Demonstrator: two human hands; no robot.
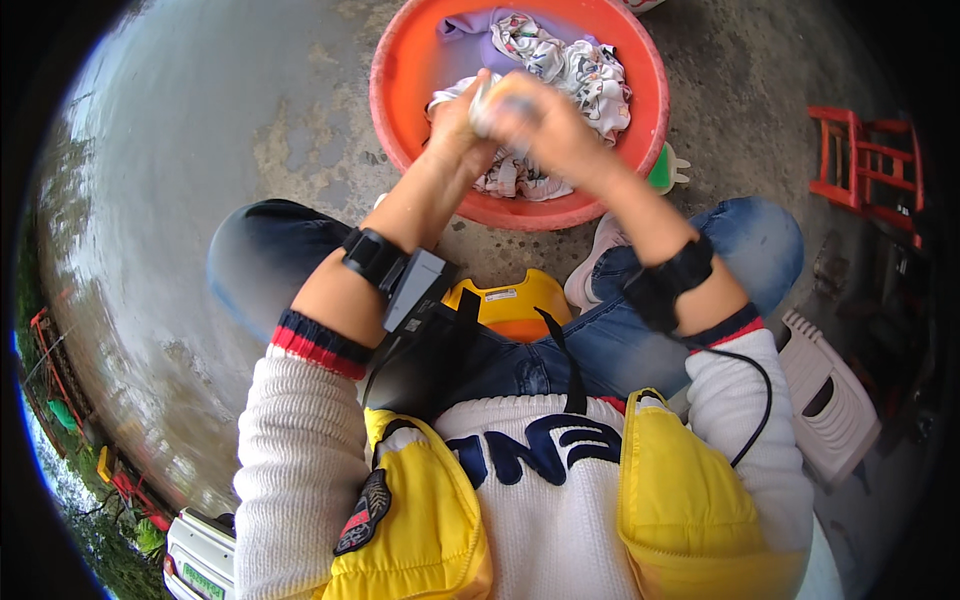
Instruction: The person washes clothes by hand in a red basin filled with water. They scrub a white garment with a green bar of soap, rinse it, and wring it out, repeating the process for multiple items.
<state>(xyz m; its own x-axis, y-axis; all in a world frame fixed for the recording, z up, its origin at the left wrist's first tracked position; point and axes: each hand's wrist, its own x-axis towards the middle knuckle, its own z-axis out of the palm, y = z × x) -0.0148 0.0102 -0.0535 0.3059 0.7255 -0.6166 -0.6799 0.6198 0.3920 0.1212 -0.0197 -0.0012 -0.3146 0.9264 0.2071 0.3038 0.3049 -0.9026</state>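
A red plastic basin (382, 112) sits on the ground before me, with wet-looking white printed cloth (600, 75) and a lilac cloth (480, 52) in it. Over the basin, my left hand (461, 124) grips a bunched piece of white cloth (484, 94). Close against it, my right hand (525, 116) is closed on the same bunch; this hand is blurred by motion. The fingertips of both hands are partly hidden by the cloth and by each other. Part of the printed cloth lies under my wrists.
A green and white scrubbing brush or similar item (664, 171) lies beside the basin's right rim. Between my legs is a yellow plastic stool (517, 292). Further right are a red wooden stool or chair (855, 161) and a beige plastic stool (829, 405). A white car (199, 555) stands far left.
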